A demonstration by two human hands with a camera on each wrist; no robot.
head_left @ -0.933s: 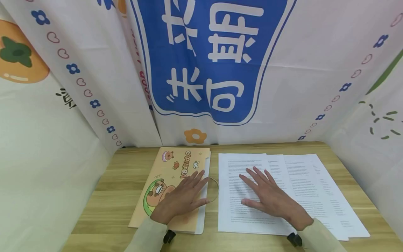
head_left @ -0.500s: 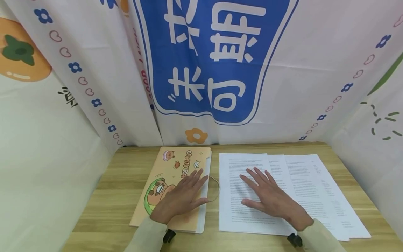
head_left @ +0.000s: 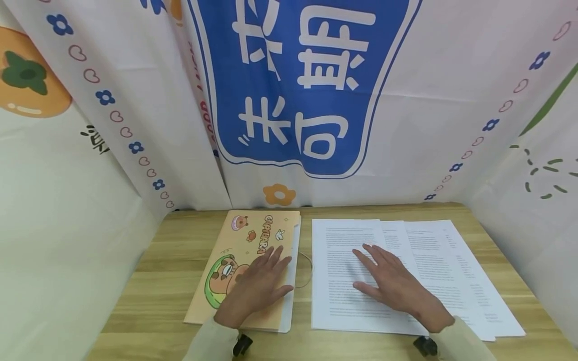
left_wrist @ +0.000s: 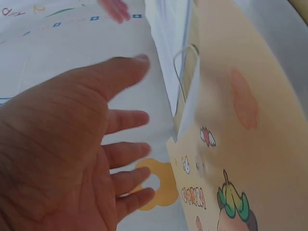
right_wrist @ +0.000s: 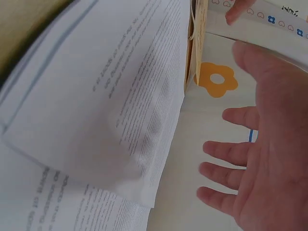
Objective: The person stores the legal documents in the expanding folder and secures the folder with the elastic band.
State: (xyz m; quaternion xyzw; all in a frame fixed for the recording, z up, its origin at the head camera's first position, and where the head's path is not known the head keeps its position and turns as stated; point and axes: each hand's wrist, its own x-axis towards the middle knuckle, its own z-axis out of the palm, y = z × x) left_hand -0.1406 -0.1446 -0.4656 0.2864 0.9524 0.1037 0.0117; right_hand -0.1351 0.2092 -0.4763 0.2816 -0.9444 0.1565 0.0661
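A peach-coloured folder (head_left: 257, 235) with capybara cartoons lies on the left of the table, a thin elastic loop (head_left: 310, 271) sticking out past its right side. My left hand (head_left: 257, 286) hovers over the folder's lower right part, palm down and fingers spread; the left wrist view shows a gap between palm and cover. To the right, printed paper sheets (head_left: 343, 311) lie in overlapping stacks, fanned toward the right. Above them my right hand (head_left: 393, 281) is held with fingers extended, and in the right wrist view a gap separates it from the pages (right_wrist: 130, 120). Neither hand holds anything.
The wood-grain table (head_left: 144, 291) ends at a white cloth backdrop (head_left: 429, 125) with a blue printed panel (head_left: 289, 90). Cloth walls stand at the left and right sides too. A narrow strip of table separates folder and papers.
My right hand has shifted slightly right and its fingers have drawn closer together. My left hand has moved slightly left and down, its fingers less spread. Folder and papers stay put.
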